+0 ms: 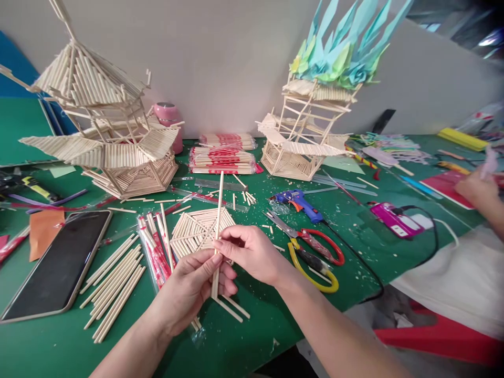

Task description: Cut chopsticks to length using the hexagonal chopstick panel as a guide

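Both hands meet at the centre over the green table. My left hand [197,278] is closed round the lower part of some upright wooden sticks [219,210]. My right hand [248,252] pinches the same sticks a little higher, its thumb beside the left thumb. Behind the hands lies a flat web-like polygon of sticks [191,231], partly covered by them. Two more sticks [230,308] jut out below my left hand. Loose sticks [114,286] lie in a fan to the left, beside red-and-clear packets of sticks [151,247].
Stick pagodas stand at back left [122,157] and back right [295,157]. A phone [59,262] lies left. Right of my hands are a blue glue gun [299,205], red-handled scissors [323,247] and yellow-handled cutters [315,273]. Another person's hand [478,184] is at far right.
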The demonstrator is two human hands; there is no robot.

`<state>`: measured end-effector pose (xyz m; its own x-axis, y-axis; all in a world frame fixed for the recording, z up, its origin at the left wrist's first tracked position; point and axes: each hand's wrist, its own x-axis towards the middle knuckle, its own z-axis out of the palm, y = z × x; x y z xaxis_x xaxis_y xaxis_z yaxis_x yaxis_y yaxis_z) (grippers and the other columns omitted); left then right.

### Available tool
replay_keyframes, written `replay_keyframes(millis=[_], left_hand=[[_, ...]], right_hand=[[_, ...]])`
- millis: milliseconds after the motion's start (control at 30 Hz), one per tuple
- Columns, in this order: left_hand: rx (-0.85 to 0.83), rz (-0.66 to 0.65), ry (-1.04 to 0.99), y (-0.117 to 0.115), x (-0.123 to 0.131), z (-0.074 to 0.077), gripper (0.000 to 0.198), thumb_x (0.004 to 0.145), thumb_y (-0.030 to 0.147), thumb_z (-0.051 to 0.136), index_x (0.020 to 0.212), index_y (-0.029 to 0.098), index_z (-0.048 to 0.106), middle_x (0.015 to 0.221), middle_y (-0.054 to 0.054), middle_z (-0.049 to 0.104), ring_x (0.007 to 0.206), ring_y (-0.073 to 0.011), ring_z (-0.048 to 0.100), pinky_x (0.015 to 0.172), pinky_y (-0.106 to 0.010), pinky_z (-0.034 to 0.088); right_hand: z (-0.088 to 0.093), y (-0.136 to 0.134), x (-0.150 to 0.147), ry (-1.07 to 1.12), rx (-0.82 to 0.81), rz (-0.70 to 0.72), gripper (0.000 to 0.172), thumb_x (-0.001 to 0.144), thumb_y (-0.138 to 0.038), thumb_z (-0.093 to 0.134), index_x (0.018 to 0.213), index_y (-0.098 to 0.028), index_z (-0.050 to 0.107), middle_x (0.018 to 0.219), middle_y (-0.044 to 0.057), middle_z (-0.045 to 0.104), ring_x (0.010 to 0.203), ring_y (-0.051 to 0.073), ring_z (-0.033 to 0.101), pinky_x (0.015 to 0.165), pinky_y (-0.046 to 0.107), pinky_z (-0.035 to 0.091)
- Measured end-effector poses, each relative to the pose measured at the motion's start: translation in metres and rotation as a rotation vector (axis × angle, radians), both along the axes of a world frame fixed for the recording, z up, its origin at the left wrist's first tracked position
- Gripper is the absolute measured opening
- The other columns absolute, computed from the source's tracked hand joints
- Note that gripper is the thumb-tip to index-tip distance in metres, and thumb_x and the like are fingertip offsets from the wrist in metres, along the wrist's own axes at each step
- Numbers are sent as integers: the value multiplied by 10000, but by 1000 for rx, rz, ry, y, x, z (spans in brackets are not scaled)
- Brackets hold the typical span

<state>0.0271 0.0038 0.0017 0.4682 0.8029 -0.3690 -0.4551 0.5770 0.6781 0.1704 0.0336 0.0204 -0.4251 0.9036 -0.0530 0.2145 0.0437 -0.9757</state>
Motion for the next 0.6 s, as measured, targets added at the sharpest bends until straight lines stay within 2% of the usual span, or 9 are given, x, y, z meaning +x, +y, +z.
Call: replay_keyframes(millis=[300, 600], left_hand=[[5, 2, 14, 0, -1, -1, 166, 765, 271, 633, 718, 120, 683, 637, -45, 668, 525, -115, 605, 533, -204, 446], [58, 21, 62, 1, 2, 1, 226, 732, 318, 660, 628, 117, 675, 516, -27, 615, 469, -78, 496, 501, -178, 372]], right_hand=[[-8, -1, -3, 19, 11, -56, 282, 818, -363, 552, 620, -163, 524, 530, -52, 449, 497, 76, 419, 449, 191, 332], [-8, -4, -6, 35, 73, -85, 261, 836, -316, 527, 618, -173, 511, 519, -48, 484, 443, 84, 514, 428, 188, 403]])
